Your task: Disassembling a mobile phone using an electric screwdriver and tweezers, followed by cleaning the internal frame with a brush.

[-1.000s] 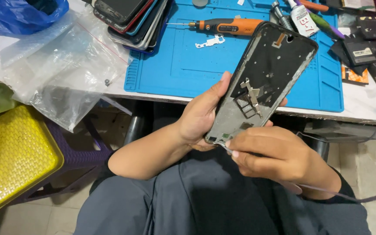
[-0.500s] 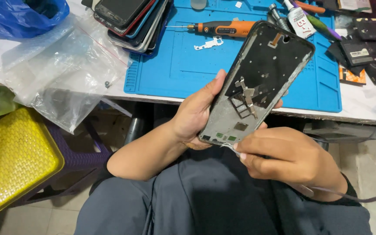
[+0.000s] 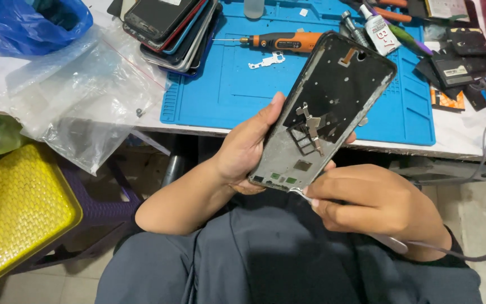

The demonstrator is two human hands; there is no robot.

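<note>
My left hand [image 3: 244, 147] grips an opened phone frame [image 3: 333, 95] from its left side, tilted with its top toward the table. The frame's dark inner plate shows a metal bracket [image 3: 311, 125] and small green parts near the bottom edge. My right hand [image 3: 373, 207] is closed around a thin tool [image 3: 301, 194] whose metal tip touches the frame's bottom edge. A grey cable [image 3: 468, 256] trails from that hand to the right.
A blue work mat [image 3: 226, 84] lies on the white table with an orange electric screwdriver [image 3: 282, 40], a glue tube [image 3: 377, 29] and a stack of phones [image 3: 170, 25]. Clear plastic bags [image 3: 80, 101] lie left. A yellow stool [image 3: 15, 211] stands at lower left.
The phone frame and both hands have shifted slightly lower and left in view. The tool tip stays at the frame's bottom edge.
</note>
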